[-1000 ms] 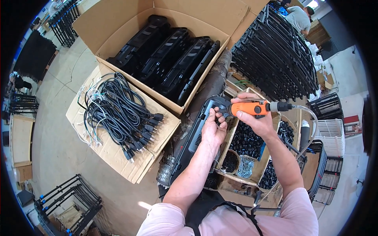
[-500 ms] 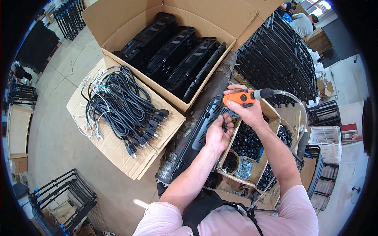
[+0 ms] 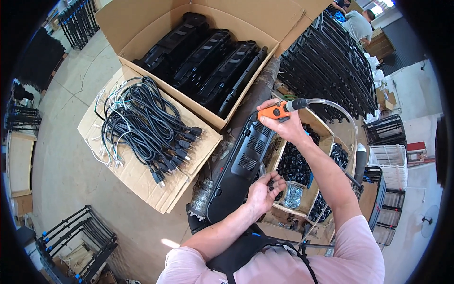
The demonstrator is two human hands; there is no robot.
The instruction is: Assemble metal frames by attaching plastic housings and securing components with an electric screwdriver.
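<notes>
Near the middle of the head view, a long black housing (image 3: 231, 182) lies slantwise, its two slotted grilles (image 3: 257, 142) facing up. At its upper end the right hand (image 3: 283, 124) has its fingers wrapped around an orange power tool (image 3: 274, 111); the tool's nose is hidden, so I cannot tell whether it touches the housing. A clear hose (image 3: 331, 102) arches away from the tool's rear. Half a second ago the tool sat further right; it has now shifted left, over the housing's end.

Lower down, the left hand (image 3: 265, 193) has moved more. Earlier it was up beside the tool, covering part of the grilles; now it is well apart from the tool, by the housing's right edge and the near compartments of a parts tray (image 3: 324, 130), and both grilles show. Its fingers are curled in, the thumb near the fingertips; whether they pinch a small part I cannot tell. Black caps (image 3: 295, 163) fill a large compartment, with silver screws (image 3: 293, 195) in a smaller one below.

To the left, a bundle of black cords (image 3: 142, 125) lies on flat cardboard (image 3: 92, 128), much as before. Above it, an open carton (image 3: 255, 21) holds more black housings (image 3: 198, 66).
</notes>
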